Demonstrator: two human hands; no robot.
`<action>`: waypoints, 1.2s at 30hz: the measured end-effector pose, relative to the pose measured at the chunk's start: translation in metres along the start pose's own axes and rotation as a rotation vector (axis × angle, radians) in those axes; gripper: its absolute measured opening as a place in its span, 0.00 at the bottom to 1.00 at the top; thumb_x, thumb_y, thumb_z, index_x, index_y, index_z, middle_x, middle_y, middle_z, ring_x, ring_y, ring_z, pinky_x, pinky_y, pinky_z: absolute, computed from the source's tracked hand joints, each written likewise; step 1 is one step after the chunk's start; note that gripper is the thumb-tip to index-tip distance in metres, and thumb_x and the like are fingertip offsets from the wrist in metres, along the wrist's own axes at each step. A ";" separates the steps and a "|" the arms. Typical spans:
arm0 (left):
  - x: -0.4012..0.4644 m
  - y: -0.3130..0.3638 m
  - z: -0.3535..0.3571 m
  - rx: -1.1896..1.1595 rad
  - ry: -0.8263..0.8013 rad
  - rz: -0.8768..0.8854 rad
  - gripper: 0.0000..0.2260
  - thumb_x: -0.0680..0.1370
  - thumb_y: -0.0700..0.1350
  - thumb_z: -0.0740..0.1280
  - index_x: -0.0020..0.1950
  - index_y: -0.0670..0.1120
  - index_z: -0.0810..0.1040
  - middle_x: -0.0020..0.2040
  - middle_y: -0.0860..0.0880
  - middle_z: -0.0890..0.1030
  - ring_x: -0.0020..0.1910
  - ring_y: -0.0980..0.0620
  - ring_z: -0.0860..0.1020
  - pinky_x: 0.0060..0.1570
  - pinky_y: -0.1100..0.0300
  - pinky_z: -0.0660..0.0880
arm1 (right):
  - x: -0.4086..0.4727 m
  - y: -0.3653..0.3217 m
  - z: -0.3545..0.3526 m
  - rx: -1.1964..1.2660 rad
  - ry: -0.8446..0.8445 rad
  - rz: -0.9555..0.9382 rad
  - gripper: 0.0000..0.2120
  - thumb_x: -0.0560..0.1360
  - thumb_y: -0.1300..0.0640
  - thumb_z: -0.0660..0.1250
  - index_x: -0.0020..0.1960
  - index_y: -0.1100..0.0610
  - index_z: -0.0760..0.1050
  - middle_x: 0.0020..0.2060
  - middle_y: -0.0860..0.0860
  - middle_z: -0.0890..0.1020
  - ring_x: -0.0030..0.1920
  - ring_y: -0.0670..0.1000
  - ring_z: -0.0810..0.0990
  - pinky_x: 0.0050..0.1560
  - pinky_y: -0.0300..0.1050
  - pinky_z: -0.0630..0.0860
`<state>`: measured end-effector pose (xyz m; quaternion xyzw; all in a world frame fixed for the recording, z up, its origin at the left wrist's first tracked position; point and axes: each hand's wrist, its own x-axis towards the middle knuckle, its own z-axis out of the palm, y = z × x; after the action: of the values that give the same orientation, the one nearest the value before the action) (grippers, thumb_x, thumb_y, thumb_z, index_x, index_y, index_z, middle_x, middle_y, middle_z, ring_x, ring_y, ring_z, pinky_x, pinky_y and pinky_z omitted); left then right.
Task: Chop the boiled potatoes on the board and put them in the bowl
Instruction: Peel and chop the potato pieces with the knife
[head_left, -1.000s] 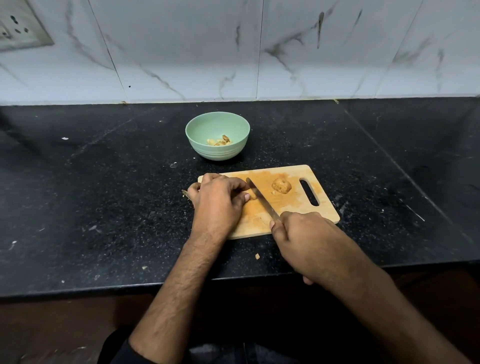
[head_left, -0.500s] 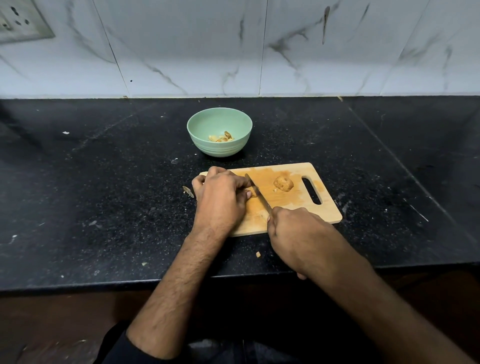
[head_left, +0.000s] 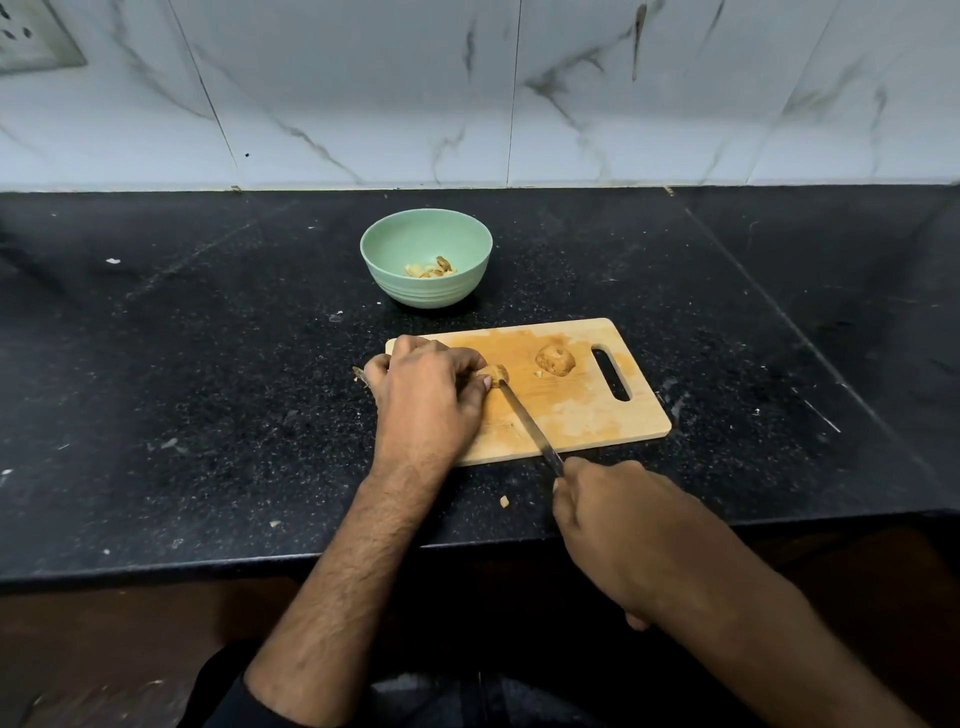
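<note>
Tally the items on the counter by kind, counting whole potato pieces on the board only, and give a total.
Bowl: 1
Cutting board: 1
Knife: 1, held by the right hand
Potato pieces on the board: 2, one under the left hand at, one loose
Total: 5

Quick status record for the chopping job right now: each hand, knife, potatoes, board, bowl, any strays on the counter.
left hand: holds the potato piece down on the cutting board
right hand: grips the knife handle, off the board's near edge
knife: tip at the held piece, blade angled back toward the right hand
whole potato: on the board near the handle slot, untouched
bowl: green, behind the board, a few chopped pieces inside
stray bit: on the counter, in front of the board
</note>
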<state>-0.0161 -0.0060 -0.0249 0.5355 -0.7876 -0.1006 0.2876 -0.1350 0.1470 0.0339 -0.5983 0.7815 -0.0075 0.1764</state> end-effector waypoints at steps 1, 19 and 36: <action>0.000 0.000 0.000 -0.008 0.005 0.000 0.10 0.77 0.54 0.71 0.57 0.56 0.83 0.52 0.57 0.81 0.61 0.54 0.68 0.66 0.47 0.58 | -0.003 0.001 -0.002 -0.007 0.005 -0.002 0.16 0.85 0.46 0.48 0.55 0.51 0.71 0.37 0.47 0.74 0.29 0.46 0.71 0.46 0.50 0.80; -0.001 -0.008 -0.005 -0.106 0.005 -0.039 0.07 0.75 0.53 0.74 0.52 0.55 0.84 0.47 0.61 0.78 0.60 0.57 0.69 0.60 0.54 0.56 | 0.031 -0.023 -0.006 -0.025 0.089 -0.016 0.17 0.85 0.45 0.48 0.53 0.52 0.73 0.36 0.49 0.77 0.30 0.49 0.74 0.45 0.49 0.81; 0.003 -0.006 -0.006 -0.099 0.005 -0.037 0.04 0.74 0.52 0.75 0.48 0.56 0.84 0.44 0.63 0.76 0.57 0.58 0.70 0.59 0.55 0.56 | 0.045 -0.024 -0.009 -0.054 -0.200 0.054 0.07 0.84 0.56 0.55 0.61 0.55 0.67 0.42 0.55 0.78 0.33 0.55 0.84 0.37 0.52 0.84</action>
<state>-0.0087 -0.0106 -0.0224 0.5352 -0.7710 -0.1437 0.3138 -0.1247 0.0965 0.0358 -0.5795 0.7757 0.0781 0.2375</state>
